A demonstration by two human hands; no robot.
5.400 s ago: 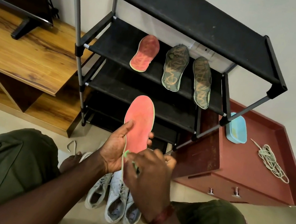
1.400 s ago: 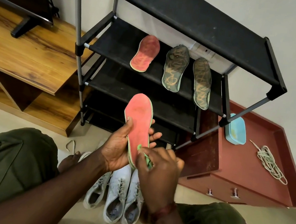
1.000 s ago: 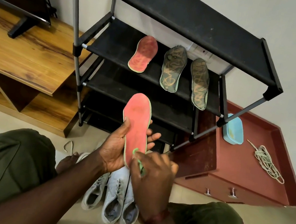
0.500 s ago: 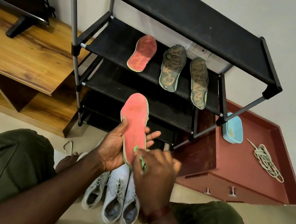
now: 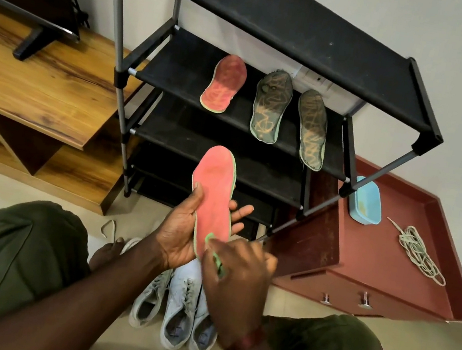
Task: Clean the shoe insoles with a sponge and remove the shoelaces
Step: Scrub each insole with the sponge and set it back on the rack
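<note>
My left hand (image 5: 183,227) holds a pink insole (image 5: 215,193) with a green rim from underneath, thumb on its left edge, toe pointing up. My right hand (image 5: 235,277) grips a small green sponge (image 5: 213,254) and presses it on the heel end of that insole. A second pink insole (image 5: 224,84) and two dark patterned insoles (image 5: 270,105) (image 5: 311,128) lie on the black rack's second shelf. White sneakers (image 5: 180,302) stand on the floor below my hands. A coil of pale shoelaces (image 5: 418,254) lies on the red cabinet.
The black metal shoe rack (image 5: 276,22) stands directly ahead. A red drawer cabinet (image 5: 375,265) to its right carries a light blue tub (image 5: 365,201). A wooden TV stand (image 5: 42,86) is at left. My knees in green trousers flank the sneakers.
My right hand has rubbed the sponge back and forth over the insole's heel end. The insole has tilted slightly leftward in my left hand.
</note>
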